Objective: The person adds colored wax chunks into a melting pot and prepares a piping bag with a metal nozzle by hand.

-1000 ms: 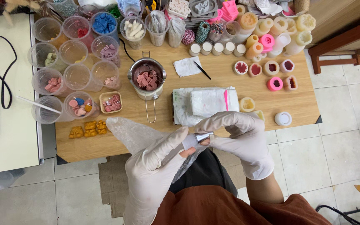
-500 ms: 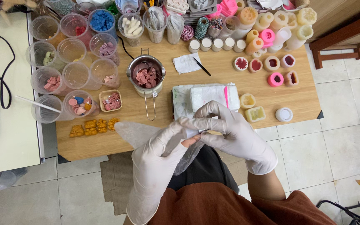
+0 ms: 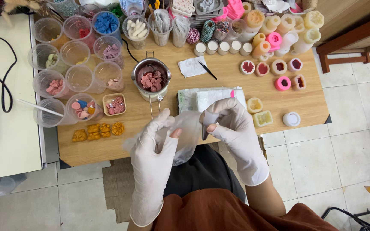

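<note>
Both gloved hands held a clear bag (image 3: 185, 137) over the near desk (image 3: 236, 85) edge: left hand (image 3: 153, 149) fingers pinched it, right hand (image 3: 232, 126) fingers closed on its top. Bag contents were unclear.

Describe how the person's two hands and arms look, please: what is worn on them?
Both hands wear thin, whitish, slightly translucent disposable gloves. The left hand has a glove reaching well past the wrist, with a loose, wrinkled cuff. The right hand has a similar glove ending at the wrist; the forearm beyond it is uncovered. No sleeves, watches or jewellery show. The gloves' fingers look creased.
</note>
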